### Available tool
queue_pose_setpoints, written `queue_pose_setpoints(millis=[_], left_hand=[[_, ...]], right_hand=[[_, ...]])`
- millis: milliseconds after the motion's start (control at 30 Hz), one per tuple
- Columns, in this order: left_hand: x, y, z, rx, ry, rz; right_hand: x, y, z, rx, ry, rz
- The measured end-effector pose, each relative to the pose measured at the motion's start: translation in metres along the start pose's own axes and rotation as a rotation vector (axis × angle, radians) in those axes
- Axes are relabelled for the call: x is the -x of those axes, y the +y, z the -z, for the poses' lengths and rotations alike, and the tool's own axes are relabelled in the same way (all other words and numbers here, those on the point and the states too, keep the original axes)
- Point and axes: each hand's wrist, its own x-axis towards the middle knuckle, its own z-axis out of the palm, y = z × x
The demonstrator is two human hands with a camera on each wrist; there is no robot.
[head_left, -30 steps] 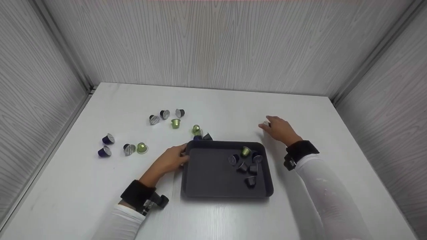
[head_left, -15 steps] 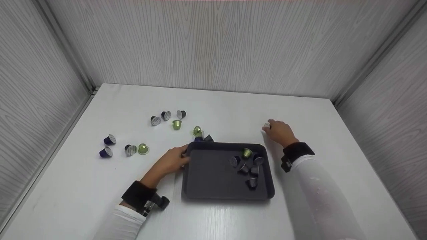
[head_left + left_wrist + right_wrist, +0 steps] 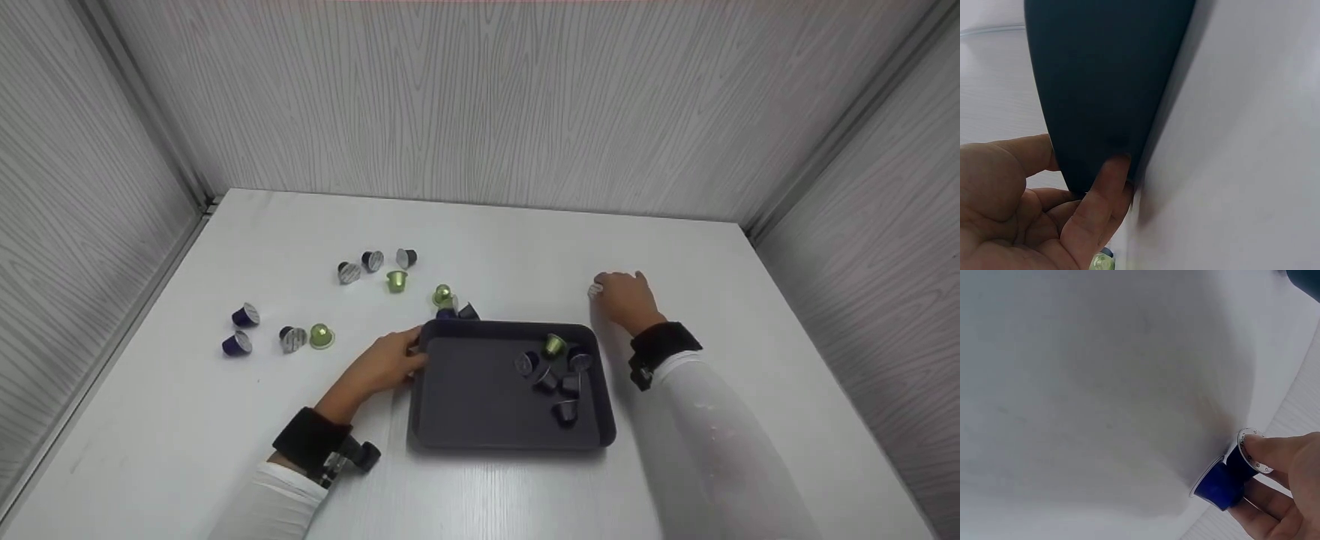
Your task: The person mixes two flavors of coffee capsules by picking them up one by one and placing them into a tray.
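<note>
At the left side of a dark grey tray [image 3: 472, 397], my left hand [image 3: 382, 362] grips the rim. The left wrist view shows the thumb on one side of the tray wall [image 3: 1100, 79] and fingers curled against the other. Beyond the tray's far right corner is my right hand [image 3: 628, 301]. It pinches two blue coffee capsules, as the right wrist view shows: one blue capsule [image 3: 1220, 486] lies against another capsule [image 3: 1239, 464], whose printed lid is under the thumb. In the tray's right half lie several dark capsules [image 3: 565, 412] and one green capsule [image 3: 553, 346].
Several capsules lie on the white table [image 3: 187, 450] to the left, among them a blue capsule [image 3: 238, 343] and a green capsule [image 3: 322, 335]. Another green capsule [image 3: 442, 293] and a dark capsule [image 3: 469, 312] sit close behind the tray. Panel walls [image 3: 480, 105] enclose the table.
My right hand has shifted slightly toward me and turned, its fingers now closer together around the capsules. My left hand and the tray stay in place.
</note>
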Motion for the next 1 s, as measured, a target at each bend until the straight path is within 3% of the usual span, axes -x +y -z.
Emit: queue_pose_setpoints(millis=[367, 667, 1000], left_hand=[[0.000, 0.000, 0.001, -0.030, 0.008, 0.010], [0.002, 0.001, 0.000, 0.004, 0.018, -0.037], [0.002, -0.001, 0.001, -0.041, 0.034, -0.045]], right_hand=[[0.005, -0.007, 0.004, -0.029, 0.097, 0.109], [0.014, -0.013, 0.017, -0.122, 0.148, 0.138], [0.022, -0.009, 0.022, -0.153, 0.185, 0.179]])
